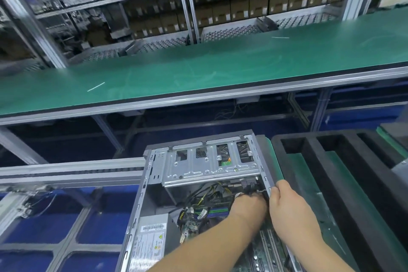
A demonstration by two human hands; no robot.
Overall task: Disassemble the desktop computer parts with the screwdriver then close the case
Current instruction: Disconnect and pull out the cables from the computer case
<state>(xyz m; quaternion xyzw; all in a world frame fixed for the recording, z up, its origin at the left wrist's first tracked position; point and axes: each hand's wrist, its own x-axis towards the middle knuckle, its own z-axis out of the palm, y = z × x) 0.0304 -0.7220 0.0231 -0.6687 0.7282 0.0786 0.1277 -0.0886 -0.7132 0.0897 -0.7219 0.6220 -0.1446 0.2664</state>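
Observation:
An open desktop computer case lies in front of me with its side panel off. A silver drive cage spans its far end, and a grey power supply sits at the near left. Bundled cables cross the motherboard. My left hand reaches inside under the drive cage, fingers curled among black cables and connectors near the right wall. My right hand grips the case's right edge, thumb inside. No screwdriver is in view.
A black foam tray with long slots stands right of the case on a green mat. A long green bench runs across beyond, with metal shelving of boxes behind. An aluminium rail lies to the left.

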